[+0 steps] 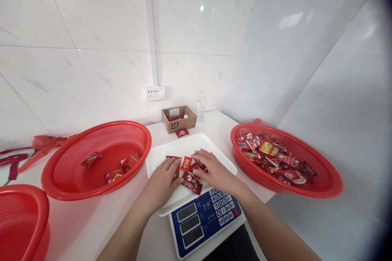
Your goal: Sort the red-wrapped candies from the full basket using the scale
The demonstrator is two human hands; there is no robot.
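Several small red snack packets (192, 183) lie in the white tray (196, 142) on top of a blue-and-white digital scale (211, 228). One orange-red packet (186, 163) rests between my hands. My left hand (162, 183) lies on the left side of the group, its fingers flat over a dark red packet and its thumb apart, near a brown-red one. From the right, my right hand (214, 169) reaches over other packets, fingers and thumb spread and partly hiding them. Neither hand has its fingers wrapped round a packet.
At right, a red basket (324, 179) is heaped with red packets. A red perforated basket (58, 171) at left holds a few; another red basket (39, 204) is cut off at lower left. A cardboard box (183, 123), loose packet (183, 132) and clear bottle (201, 108) stand behind.
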